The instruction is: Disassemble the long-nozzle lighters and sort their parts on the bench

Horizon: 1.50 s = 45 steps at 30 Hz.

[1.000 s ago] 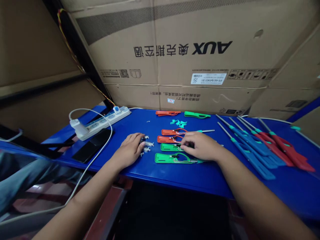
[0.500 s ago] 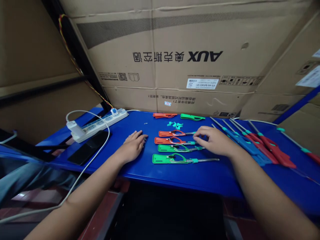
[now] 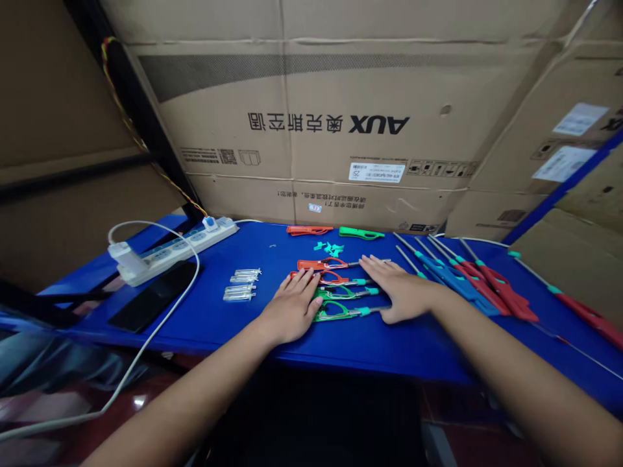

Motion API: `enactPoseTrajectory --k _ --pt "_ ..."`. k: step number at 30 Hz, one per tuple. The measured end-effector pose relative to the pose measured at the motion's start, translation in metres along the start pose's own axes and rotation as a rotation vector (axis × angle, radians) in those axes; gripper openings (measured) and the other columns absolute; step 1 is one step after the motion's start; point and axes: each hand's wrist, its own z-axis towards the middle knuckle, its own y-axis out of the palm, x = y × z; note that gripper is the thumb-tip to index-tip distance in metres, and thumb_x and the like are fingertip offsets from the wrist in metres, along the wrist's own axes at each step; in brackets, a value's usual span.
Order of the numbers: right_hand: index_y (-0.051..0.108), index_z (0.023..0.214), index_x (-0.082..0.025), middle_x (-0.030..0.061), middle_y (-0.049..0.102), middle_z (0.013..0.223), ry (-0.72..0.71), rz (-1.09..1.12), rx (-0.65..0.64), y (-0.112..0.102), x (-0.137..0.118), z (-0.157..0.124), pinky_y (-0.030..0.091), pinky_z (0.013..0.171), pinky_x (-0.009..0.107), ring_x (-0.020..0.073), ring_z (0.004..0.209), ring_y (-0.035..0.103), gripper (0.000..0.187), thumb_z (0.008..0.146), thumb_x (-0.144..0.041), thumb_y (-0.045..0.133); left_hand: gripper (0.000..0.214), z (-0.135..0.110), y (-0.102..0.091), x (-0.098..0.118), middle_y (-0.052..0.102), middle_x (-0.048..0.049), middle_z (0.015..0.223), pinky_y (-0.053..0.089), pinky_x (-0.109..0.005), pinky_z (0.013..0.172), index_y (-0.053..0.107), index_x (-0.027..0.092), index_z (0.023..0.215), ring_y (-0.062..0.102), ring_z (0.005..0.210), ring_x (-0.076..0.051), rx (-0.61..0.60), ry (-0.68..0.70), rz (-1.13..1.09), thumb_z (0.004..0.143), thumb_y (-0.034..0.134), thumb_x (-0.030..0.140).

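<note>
The left hand (image 3: 293,306) is open and flat on the blue bench (image 3: 389,350), with its fingertips touching a red lighter handle (image 3: 294,275). The right hand (image 3: 402,292) is open too, just beside the green lighter handles (image 3: 335,312) at 9 o'clock. Clear lighter parts (image 3: 241,285) lie at 9 o'clock from the left hand.

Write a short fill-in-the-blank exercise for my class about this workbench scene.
1. The table under the left hand and the right hand is coloured ____.
2. The small clear parts lie to the ____ of the left hand.
3. The lighter bodies nearest the person are ____.
4. The large print on the cardboard box reads ____, upside down.

Missing words: blue; left; green; AUX.
</note>
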Motion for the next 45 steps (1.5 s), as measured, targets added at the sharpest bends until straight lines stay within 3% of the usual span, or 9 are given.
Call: enactPoseTrajectory --k 5,8,11,15,29,35,38,40,45 --pt "0.015 0.159 -0.007 0.0246 0.022 0.162 0.022 -0.111 0.0 -0.015 -0.009 0.025 0.026 0.119 0.051 0.039 0.147 0.027 0.115 0.062 -0.035 0.071 0.067 0.002 0.003 -0.008 0.009 -0.0053 0.166 0.007 -0.049 0.126 0.022 0.017 0.159 0.005 0.154 -0.024 0.002 -0.009 -0.038 0.102 0.02 0.053" --pt "0.049 0.139 -0.01 0.0234 0.052 0.141 0.0 -0.172 0.097 -0.015 -0.018 0.03 0.044 0.101 0.046 0.037 0.126 0.053 0.076 0.066 -0.025 0.066 0.068 0.002 -0.005 -0.011 0.007 -0.005 0.166 0.007 -0.047 0.126 0.018 0.016 0.159 0.003 0.154 -0.023 -0.051 -0.035 -0.156 0.102 0.019 0.053" --pt "0.063 0.11 -0.016 0.0165 0.067 0.114 -0.024 -0.173 0.092 -0.011 -0.024 0.033 0.049 0.082 0.039 0.0312 0.102 0.063 0.042 0.068 -0.023 0.063 0.069 0.002 -0.012 -0.012 0.009 -0.0056 0.165 0.011 -0.044 0.126 0.016 0.016 0.16 0.007 0.154 -0.022 -0.048 -0.046 -0.266 0.102 0.018 0.053" --pt "0.064 0.096 -0.017 0.0149 0.069 0.105 -0.07 -0.165 0.086 -0.007 -0.024 0.032 0.046 0.075 0.037 0.03 0.093 0.064 0.025 0.072 -0.024 0.06 0.065 0.002 -0.01 -0.014 0.013 -0.0072 0.165 0.014 -0.049 0.125 0.024 0.018 0.158 0.008 0.153 -0.025 -0.012 -0.004 -0.209 0.102 0.021 0.051" --pt "0.05 0.08 -0.022 0.006 0.064 0.085 -0.159 0.014 0.139 -0.023 -0.013 0.005 0.032 0.064 0.029 0.0194 0.075 0.054 0.006 0.077 -0.017 0.049 0.07 -0.009 -0.011 -0.021 0.014 -0.0092 0.165 0.019 -0.053 0.124 0.018 0.02 0.159 0.013 0.153 -0.03 -0.027 0.058 -0.062 0.101 0.03 0.056" --pt "0.046 0.077 -0.022 0.003 0.059 0.079 -0.141 0.104 0.167 -0.022 -0.012 0.003 0.031 0.064 0.028 0.0169 0.07 0.049 0.007 0.074 -0.017 0.05 0.07 -0.023 -0.017 -0.023 0.013 -0.009 0.167 0.024 -0.05 0.123 0.019 0.022 0.159 0.015 0.153 -0.03 0.063 0.067 -0.1 0.101 0.033 0.058" --pt "0.046 0.073 -0.022 0.0007 0.057 0.074 -0.138 0.161 0.123 -0.023 -0.009 0.002 0.032 0.062 0.027 0.0152 0.067 0.048 0.008 0.072 -0.016 0.05 0.07 -0.036 -0.013 -0.021 0.032 -0.0124 0.16 0.035 -0.049 0.117 0.038 0.023 0.15 0.032 0.146 -0.032 0.178 0.115 -0.128 0.093 0.051 0.061" --pt "0.046 0.07 -0.021 -0.0011 0.055 0.07 -0.146 0.204 0.071 -0.024 -0.006 0.001 0.033 0.06 0.026 0.0136 0.063 0.047 0.008 0.07 -0.015 0.05 0.05 -0.042 -0.008 -0.019 0.054 -0.0115 0.14 0.044 -0.048 0.108 0.058 0.024 0.129 0.049 0.131 -0.03 0.252 0.158 -0.126 0.09 0.06 0.056" --pt "0.048 0.074 -0.021 -0.0036 0.05 0.068 -0.161 0.332 0.03 -0.028 -0.002 0.0 0.033 0.059 0.026 0.0124 0.061 0.044 0.007 0.07 -0.016 0.049 0.017 -0.041 -0.002 -0.02 0.069 -0.0058 0.099 0.049 -0.04 0.089 0.067 0.023 0.099 0.059 0.097 -0.023 0.266 0.245 -0.101 0.098 0.052 0.03"
